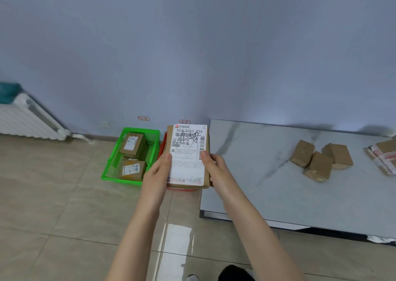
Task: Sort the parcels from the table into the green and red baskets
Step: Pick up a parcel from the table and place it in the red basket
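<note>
I hold a flat brown parcel (188, 154) with a large white shipping label facing up, in both hands. My left hand (157, 171) grips its left edge and my right hand (214, 167) its right edge. The parcel hovers over the red basket (164, 140), which is almost wholly hidden beneath it. The green basket (111, 167) stands on the floor just to the left, with two labelled brown parcels (131, 144) inside. On the marble table (257, 173) to the right lie three small brown boxes (319, 159) in a cluster.
Another taped parcel (383, 157) lies at the table's right edge. A white radiator (27, 120) is at the left wall. Small labels (143, 118) are stuck on the wall above each basket. My shoe (233, 273) shows on the tiled floor.
</note>
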